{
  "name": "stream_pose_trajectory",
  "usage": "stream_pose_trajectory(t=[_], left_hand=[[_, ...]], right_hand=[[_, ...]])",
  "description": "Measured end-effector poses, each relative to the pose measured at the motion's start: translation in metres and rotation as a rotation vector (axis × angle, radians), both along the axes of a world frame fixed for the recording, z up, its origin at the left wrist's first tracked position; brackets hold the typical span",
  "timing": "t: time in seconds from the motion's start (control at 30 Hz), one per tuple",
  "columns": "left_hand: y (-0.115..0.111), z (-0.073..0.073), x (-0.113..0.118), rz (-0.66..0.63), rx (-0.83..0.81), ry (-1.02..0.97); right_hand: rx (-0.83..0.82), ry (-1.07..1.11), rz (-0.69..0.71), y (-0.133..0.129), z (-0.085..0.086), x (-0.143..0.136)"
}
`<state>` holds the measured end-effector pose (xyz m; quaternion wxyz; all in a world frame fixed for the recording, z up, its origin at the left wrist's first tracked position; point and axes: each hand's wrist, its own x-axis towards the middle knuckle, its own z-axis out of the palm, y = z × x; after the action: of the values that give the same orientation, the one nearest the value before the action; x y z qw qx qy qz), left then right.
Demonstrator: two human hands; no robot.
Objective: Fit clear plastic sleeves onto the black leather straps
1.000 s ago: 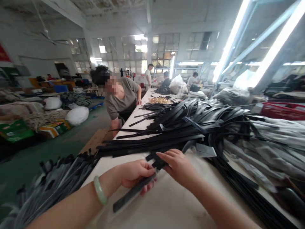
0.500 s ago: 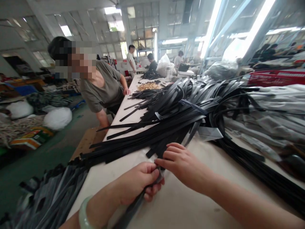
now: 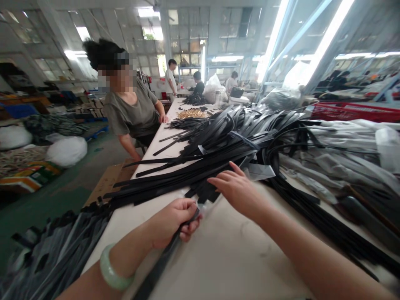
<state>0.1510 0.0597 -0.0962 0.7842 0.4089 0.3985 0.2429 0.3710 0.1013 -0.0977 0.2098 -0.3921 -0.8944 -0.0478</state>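
A dark strap (image 3: 162, 262) in a clear plastic sleeve runs down to the bottom edge, and my left hand (image 3: 181, 216) is closed around its upper end. Clear plastic shows at that end, beside the fingers. Up and to the right, my right hand (image 3: 234, 187) is apart from the strap with its fingers spread, over the near edge of a large pile of black straps (image 3: 175, 175). A folded piece of clear plastic (image 3: 261, 171) lies just right of that hand. The pile rests on a pale table (image 3: 231, 254).
A person (image 3: 131, 108) in a grey-green shirt leans on the table's left edge. Small gold-coloured parts (image 3: 191, 113) lie farther back. Wrapped straps (image 3: 62, 254) hang or lie at lower left. Plastic-covered bundles (image 3: 337, 146) and a red container (image 3: 356, 111) are at right.
My right hand has let go of the strap end and moved up, its fingers now spread. My left hand, still holding the strap, has shifted slightly left. The person has turned and straightened a little.
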Motion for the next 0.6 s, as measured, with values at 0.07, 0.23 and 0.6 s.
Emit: stream_pose_trajectory(t=[0.07, 0.23, 0.6], left_hand=[[0.001, -0.001, -0.001, 0.034, 0.003, 0.005], [0.0, -0.004, -0.002, 0.017, 0.0, 0.013], [-0.002, 0.004, -0.003, 0.052, -0.038, 0.069]], right_hand=[[-0.003, 0.007, -0.085, 0.006, 0.001, 0.006], [0.052, -0.089, 0.109, -0.006, 0.001, -0.006], [0.052, -0.161, 0.081, -0.011, 0.001, -0.017]])
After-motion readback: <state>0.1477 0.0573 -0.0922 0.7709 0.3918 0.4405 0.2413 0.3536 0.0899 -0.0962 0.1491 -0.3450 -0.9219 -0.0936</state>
